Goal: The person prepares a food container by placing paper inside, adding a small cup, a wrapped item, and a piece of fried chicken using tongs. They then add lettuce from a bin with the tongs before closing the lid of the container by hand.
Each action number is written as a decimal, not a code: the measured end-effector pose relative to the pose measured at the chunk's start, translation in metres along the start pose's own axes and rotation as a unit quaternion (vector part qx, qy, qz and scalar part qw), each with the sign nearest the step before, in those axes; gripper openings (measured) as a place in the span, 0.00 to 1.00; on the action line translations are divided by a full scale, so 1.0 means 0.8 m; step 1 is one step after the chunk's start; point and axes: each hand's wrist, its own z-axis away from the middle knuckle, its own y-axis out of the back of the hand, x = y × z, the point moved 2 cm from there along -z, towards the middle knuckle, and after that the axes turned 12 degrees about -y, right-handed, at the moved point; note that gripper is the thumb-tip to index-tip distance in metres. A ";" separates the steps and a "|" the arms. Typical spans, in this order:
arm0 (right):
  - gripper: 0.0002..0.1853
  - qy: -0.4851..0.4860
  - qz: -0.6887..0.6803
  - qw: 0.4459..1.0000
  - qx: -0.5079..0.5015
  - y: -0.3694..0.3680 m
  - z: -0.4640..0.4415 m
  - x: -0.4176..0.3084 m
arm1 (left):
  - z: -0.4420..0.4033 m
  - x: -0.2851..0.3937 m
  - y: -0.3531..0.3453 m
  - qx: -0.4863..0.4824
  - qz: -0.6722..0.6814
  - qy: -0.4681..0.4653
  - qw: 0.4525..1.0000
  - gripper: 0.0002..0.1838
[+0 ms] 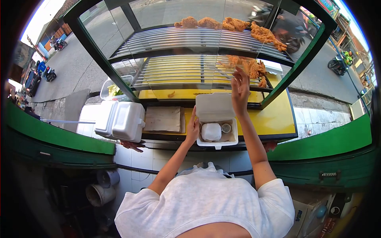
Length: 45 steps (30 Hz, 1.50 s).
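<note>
Head view: left grip (193, 129) closed on my foam box's (216, 109) left side, probably to steady it; right grip (240, 89) loosely open, raised beyond the box.

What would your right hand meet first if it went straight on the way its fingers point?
Probably the fried chicken on the lower rack, just beyond the right hand, though depth is unclear and the glass front may come first.

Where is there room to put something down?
On the yellow counter, between the open box and its right end. The lower rack has bare bars left of its chicken. Left of the open box is crowded: paper, then closed boxes.
</note>
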 end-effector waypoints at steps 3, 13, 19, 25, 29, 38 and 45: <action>0.19 -0.017 -0.018 0.999 -0.026 -0.008 0.002 -0.004 | 0.001 0.002 -0.001 0.004 0.000 0.024 1.000 0.35; 0.21 -0.005 -0.020 0.992 -0.123 -0.040 -0.001 -0.016 | -0.001 0.008 -0.005 0.025 -0.009 0.046 0.999 0.35; 0.22 -0.009 -0.009 0.985 -0.173 -0.057 -0.002 -0.019 | -0.003 0.017 -0.006 0.030 0.010 0.086 0.996 0.35; 0.21 0.014 0.013 0.988 -0.155 -0.022 0.017 -0.030 | 0.000 0.003 -0.002 0.053 -0.028 0.067 0.996 0.33; 0.09 0.048 0.088 0.991 -0.084 0.059 0.062 0.029 | 0.001 0.014 0.013 0.058 -0.028 0.074 0.995 0.34; 0.15 -0.068 0.379 0.910 -0.156 0.126 0.027 0.172 | 0.008 0.009 0.026 0.102 -0.038 0.064 0.992 0.32; 0.23 0.004 0.429 0.878 -0.215 0.107 -0.024 0.239 | 0.011 0.000 0.027 0.103 -0.060 0.060 0.991 0.35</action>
